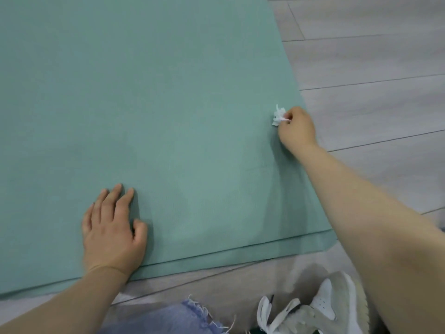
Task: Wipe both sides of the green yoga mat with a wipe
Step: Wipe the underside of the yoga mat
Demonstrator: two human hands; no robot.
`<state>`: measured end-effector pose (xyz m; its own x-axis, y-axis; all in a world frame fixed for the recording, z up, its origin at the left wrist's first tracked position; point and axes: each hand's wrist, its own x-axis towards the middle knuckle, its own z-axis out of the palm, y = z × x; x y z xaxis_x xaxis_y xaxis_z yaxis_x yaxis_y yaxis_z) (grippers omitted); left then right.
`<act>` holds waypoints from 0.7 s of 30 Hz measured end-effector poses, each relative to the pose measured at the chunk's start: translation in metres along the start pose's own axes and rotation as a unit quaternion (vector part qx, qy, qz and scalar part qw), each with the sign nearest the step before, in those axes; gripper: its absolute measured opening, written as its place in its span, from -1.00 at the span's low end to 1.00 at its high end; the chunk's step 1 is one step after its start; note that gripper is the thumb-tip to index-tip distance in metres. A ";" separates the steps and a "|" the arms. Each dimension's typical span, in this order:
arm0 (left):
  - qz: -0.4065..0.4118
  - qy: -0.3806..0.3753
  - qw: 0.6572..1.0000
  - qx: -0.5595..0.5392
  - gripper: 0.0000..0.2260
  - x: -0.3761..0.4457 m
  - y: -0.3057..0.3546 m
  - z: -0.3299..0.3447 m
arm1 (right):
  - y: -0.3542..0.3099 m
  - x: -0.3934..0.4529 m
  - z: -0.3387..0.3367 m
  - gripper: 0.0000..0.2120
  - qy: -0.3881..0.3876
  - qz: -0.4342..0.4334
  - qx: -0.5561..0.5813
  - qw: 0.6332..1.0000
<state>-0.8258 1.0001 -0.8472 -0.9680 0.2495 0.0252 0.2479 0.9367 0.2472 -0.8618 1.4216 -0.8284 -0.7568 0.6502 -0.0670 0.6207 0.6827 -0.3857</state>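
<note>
Your green yoga mat [168,104] lies flat on the pale grey plank floor [373,56] and fills most of the view, w/ its right edge running diagonally down toward you. The surface is a muted teal-green w/ a fine woven-looking texture, matte, no clear marks on it. At the near end a second layer shows just under the top edge, so the mat looks doubled there, the lower layer sticking out a bit toward you and ending in a corner at the right. Your left hand [113,232] rests palm-down on the mat near that near edge, fingers straight and slightly spread, holding nothing. Your right hand [297,127] is at the mat's right edge, fingers curled, pinching a small crumpled white wipe [278,115] that touches the mat surface. Below the mat, on the floor, you can see frayed blue denim [168,319] and a white-and-grey sneaker [325,307].
</note>
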 end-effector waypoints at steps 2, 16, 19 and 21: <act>0.000 0.005 1.000 -0.001 -0.40 0.001 -0.001 0.000 | 0.006 -0.029 -0.004 -0.91 -0.033 -0.073 -0.055 0.995; 0.005 0.012 1.000 -0.005 -0.40 0.000 -0.001 0.000 | 0.065 -0.043 -0.034 -0.88 -0.097 -0.209 -0.086 0.969; 0.003 0.007 1.000 0.001 -0.40 -0.001 -0.002 0.001 | 0.036 0.018 -0.023 -0.85 -0.012 -0.041 -0.022 0.999; 0.005 0.006 1.000 0.002 -0.40 -0.001 -0.003 0.001 | 0.029 0.017 -0.016 -0.87 0.004 0.001 -0.005 1.000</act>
<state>-0.8258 0.9976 -0.8488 -0.9661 0.2551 0.0395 0.2569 0.9355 0.2424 -0.8535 1.4577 -0.8256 -0.7543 0.6538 -0.0607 0.6239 0.6848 -0.3766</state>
